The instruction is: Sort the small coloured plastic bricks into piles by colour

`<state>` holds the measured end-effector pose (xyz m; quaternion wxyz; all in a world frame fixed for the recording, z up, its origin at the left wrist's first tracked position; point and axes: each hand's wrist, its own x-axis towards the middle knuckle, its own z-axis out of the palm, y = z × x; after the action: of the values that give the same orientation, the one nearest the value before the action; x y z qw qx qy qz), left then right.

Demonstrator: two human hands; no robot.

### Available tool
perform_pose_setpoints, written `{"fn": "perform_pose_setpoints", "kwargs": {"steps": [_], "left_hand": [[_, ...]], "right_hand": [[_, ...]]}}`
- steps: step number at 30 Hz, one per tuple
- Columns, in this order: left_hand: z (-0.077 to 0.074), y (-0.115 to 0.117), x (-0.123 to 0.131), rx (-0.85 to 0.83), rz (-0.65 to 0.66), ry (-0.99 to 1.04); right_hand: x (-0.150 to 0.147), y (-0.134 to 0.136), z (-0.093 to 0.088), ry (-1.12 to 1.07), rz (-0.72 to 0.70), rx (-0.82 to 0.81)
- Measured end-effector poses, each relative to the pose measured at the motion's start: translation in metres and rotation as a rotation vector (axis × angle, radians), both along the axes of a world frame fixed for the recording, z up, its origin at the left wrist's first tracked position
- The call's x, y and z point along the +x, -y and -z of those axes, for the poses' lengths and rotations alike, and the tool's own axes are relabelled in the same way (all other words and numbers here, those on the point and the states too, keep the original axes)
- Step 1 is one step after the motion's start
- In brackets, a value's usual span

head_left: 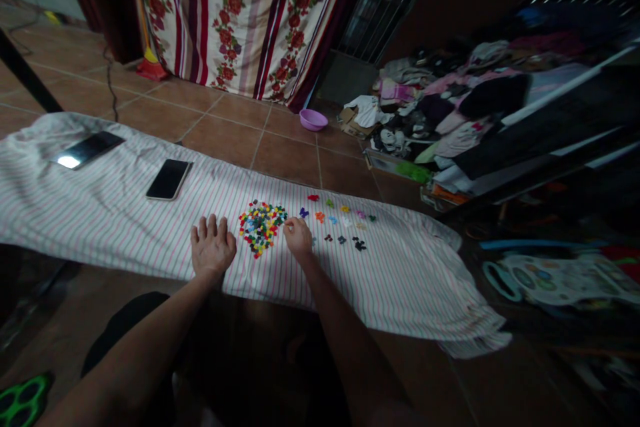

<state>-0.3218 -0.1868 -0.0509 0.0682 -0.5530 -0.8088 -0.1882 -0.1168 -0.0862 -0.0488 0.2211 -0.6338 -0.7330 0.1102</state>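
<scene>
A mixed pile of small coloured pieces (260, 227) lies on the striped cloth (280, 280). Left of it, my left hand (213, 245) rests flat on the cloth with fingers spread, holding nothing. My right hand (299, 237) is at the pile's right edge, thumb and fingers pinched together. Whatever is in that pinch is too small to make out. To the right lie little single-colour groups, among them red pieces (313, 197), yellow pieces (345, 209), orange pieces (320, 217), purple pieces (304, 212) and black pieces (359, 244).
A phone (169, 180) and a dark tablet-like device (90, 149) lie on the cloth's left part. Beyond, a purple basin (313, 120) stands on the tiled floor before a floral curtain (240, 20). Heaped clothes (450, 93) fill the right background.
</scene>
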Motion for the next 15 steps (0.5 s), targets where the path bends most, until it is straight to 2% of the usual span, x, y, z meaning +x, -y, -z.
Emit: {"fn": "perform_pose_setpoints", "kwargs": {"steps": [7, 15], "left_hand": [[-0.006, 0.0013, 0.0012, -0.024, -0.001, -0.005], [-0.0062, 0.0024, 0.0022, -0.043, -0.011, -0.035]], "right_hand": [[0.0007, 0.0034, 0.0032, -0.025, -0.033, 0.011], [-0.0035, 0.0055, -0.0063, 0.077, -0.016, -0.063]]}}
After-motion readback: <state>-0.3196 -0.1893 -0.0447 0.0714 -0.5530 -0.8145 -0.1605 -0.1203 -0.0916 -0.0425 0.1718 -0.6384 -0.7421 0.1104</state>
